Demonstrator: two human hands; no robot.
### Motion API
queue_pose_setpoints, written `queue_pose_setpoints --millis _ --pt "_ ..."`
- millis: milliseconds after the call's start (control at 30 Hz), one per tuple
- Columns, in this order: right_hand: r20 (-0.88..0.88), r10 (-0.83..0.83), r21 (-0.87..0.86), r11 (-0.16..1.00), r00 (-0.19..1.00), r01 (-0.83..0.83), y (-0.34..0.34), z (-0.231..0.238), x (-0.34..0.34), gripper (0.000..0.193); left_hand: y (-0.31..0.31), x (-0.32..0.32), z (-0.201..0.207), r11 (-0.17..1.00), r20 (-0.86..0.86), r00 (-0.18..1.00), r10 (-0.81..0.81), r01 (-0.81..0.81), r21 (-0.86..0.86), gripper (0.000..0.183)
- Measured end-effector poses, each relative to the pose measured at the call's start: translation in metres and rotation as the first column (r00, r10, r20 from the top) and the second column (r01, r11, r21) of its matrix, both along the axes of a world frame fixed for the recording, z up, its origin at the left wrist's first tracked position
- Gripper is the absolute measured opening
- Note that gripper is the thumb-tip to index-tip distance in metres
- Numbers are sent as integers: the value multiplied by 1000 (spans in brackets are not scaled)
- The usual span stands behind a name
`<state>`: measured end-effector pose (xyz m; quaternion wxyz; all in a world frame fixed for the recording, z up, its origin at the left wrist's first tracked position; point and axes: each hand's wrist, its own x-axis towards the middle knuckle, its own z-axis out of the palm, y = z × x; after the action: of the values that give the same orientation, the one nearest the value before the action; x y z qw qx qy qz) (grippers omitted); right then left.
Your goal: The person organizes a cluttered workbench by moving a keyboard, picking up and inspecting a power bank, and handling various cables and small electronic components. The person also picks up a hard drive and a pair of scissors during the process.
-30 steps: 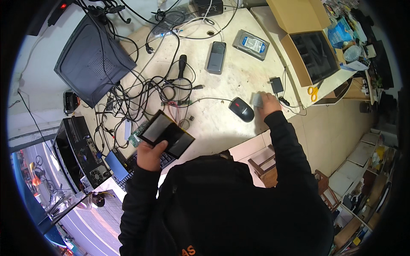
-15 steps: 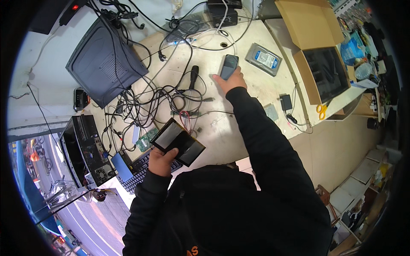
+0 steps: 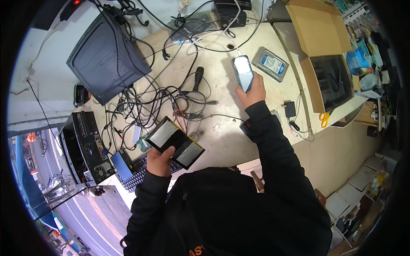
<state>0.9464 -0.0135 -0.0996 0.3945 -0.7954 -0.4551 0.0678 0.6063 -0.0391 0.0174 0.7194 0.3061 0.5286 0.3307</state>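
The right hand (image 3: 253, 91) is closing around the near end of a slab-shaped grey electronic device (image 3: 243, 74), the thumb pressing along its left side and the fingers wrapping its right edge. Whether the device is resting on the desk (image 3: 218, 143) or being lifted off it, I cannot tell. Its long axis is running away from the person, the far end leaning slightly left, and its upper face is catching bright light. It is lying straight ahead of the right palm, so the right arm is clearly the nearer one. A white cable (image 3: 230, 26) is ending at its far edge, though whether it is plugged in is not showing. A bare hard drive (image 3: 270, 64) is lying just to the right, and a black mouse (image 3: 247, 129) is sitting partly hidden by the right forearm.

Well apart, to the lower left, the left hand (image 3: 159, 162) is gripping a flat black-and-silver battery-like pack (image 3: 176, 142), thumb flat on top, fingers hidden beneath. The pack's long axis is slanting from upper left to lower right, near a keyboard (image 3: 136, 175) and tangled black cables (image 3: 145, 100).
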Motion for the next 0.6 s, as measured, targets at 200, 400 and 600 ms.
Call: queue_pose_setpoints --millis 200,400,600 --pt "125 -1 68 998 992 -7 -3 19 4 66 5 4 1 1000 -17 1000 -21 21 6 43" --pt "202 4 167 985 979 -39 -6 32 -5 66 6 1 -2 998 -51 997 -57 57 4 41" --pt "211 4 188 981 978 -45 -4 31 -7 68 4 -1 -2 999 -87 995 -46 44 -20 40"
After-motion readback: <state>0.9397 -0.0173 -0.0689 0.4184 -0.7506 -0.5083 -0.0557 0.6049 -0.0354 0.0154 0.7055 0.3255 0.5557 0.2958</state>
